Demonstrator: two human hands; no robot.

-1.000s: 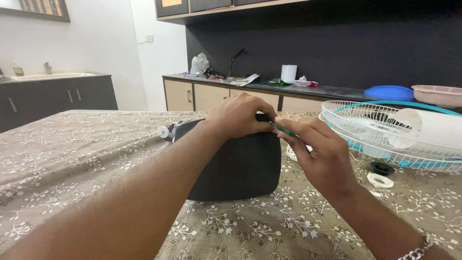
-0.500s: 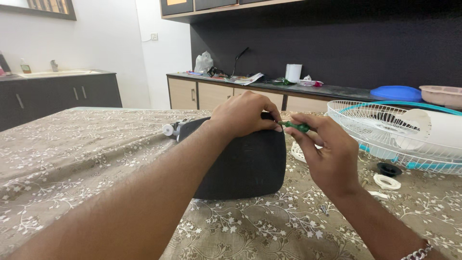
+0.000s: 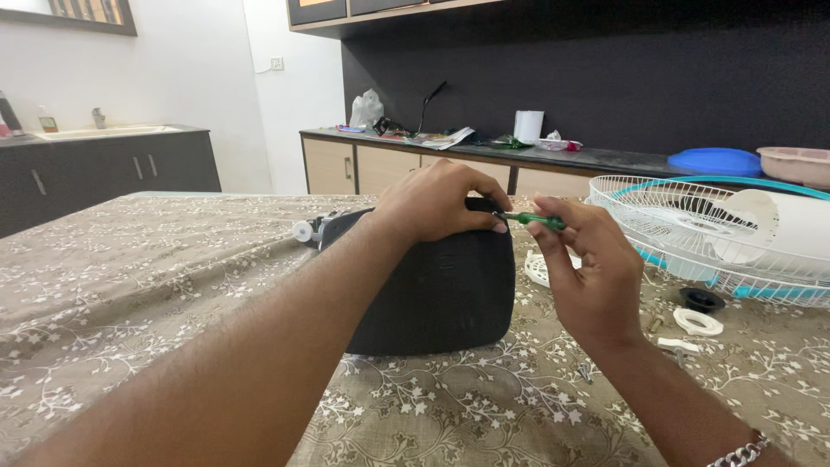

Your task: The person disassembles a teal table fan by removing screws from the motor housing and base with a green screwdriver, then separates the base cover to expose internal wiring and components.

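Black and rounded, the plastic housing (image 3: 441, 290) stands upright at the centre of the frame on the table (image 3: 130, 277), which is covered in a brown cloth with white floral print. The left hand (image 3: 437, 203) comes in from the lower left along a long bare forearm and is draped over the housing's top edge, fingers curled down and closed on it, thumb pressed near the upper right corner. The right hand (image 3: 588, 268) rises from the lower right, wrist bent upward, palm turned toward the housing; its fingers are pinched shut around the green handle of a small screwdriver (image 3: 532, 219). The screwdriver lies nearly level, its tip pointing left and meeting the housing's top right corner just beside the left thumb. A chain bracelet (image 3: 739, 454) sits on the right wrist at the bottom edge of the frame.

Behind the housing at its upper left, a small white knob (image 3: 302, 231) sticks out. At the right of the frame lies a white wire fan guard (image 3: 657, 220) with a teal rim, and below it, on the cloth, a black ring (image 3: 701, 299) and a white ring (image 3: 697, 322) lie close together.
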